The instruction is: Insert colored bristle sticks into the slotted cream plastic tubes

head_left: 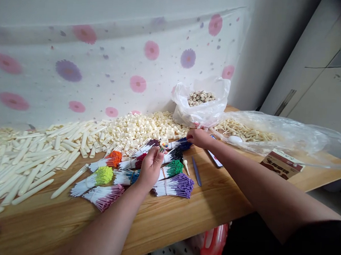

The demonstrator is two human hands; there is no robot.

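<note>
My left hand [152,165] is closed around a small round cream piece with several coloured spots on its top [165,144]; its lower part is hidden by the fingers. Beyond it, my right hand [199,137] has its fingertips pressed together at the dark blue ends of a bundle of thin white sticks [184,144]. Whatever lies in that pinch is too small to make out. Around my left hand lie similar banded bundles: orange [113,159], yellow [103,175], pink [109,198], purple [179,186], green [174,168] and black [177,154].
Long cream tubes [64,141] and slotted cream pieces [142,128] are heaped along the wall. A plastic bag [199,114] of round parts stands behind. Near my right arm lie a blue-grey tool [196,171], a phone [217,159] and a brown box [281,165].
</note>
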